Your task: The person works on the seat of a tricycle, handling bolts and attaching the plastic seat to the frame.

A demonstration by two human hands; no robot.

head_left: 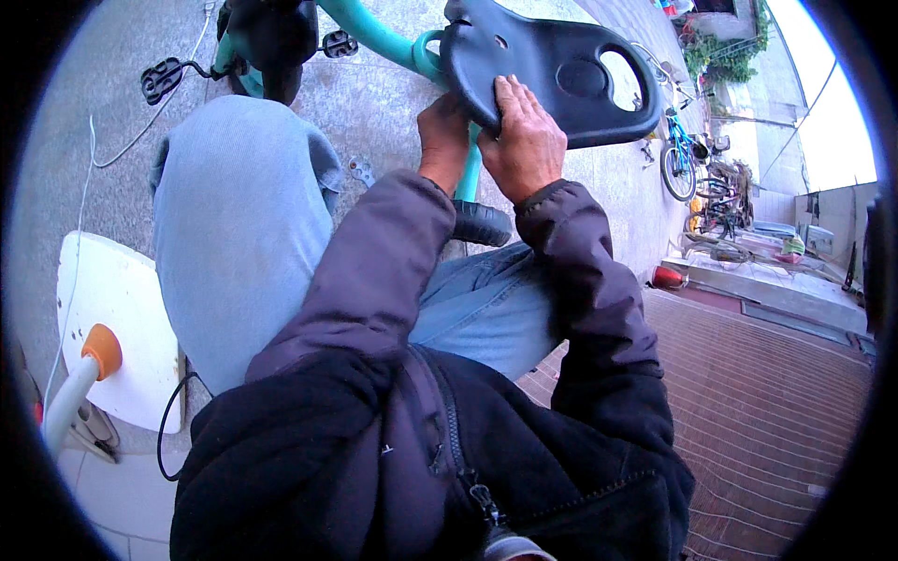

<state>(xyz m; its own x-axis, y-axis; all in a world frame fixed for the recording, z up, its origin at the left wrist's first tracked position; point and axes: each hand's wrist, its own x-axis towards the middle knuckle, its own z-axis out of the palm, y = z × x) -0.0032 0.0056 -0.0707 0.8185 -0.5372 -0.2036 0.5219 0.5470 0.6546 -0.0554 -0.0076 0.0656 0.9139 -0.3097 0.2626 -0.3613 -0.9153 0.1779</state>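
Observation:
A black molded plastic seat [561,70] with a cut-out at its far end is mounted on a turquoise tube frame [383,37]. My right hand [526,140] grips its near edge, the fingers laid across the top face and the palm against the rim. Beside it, my left hand [443,140] reaches under the same edge, close to the tube; its fingers are hidden below the seat. Under my hands, a turquoise tube [470,168] runs down toward a black, ribbed rounded part [483,224] by my leg.
Black pedals [161,80] and a dark hub show at the upper left. A white board [122,327] with an orange collar and grey pipe stands left of my knee. A metal wrench-like piece [360,171] lies on the concrete. Bicycles [678,159] stand at far right, beyond a brown corrugated surface [730,411].

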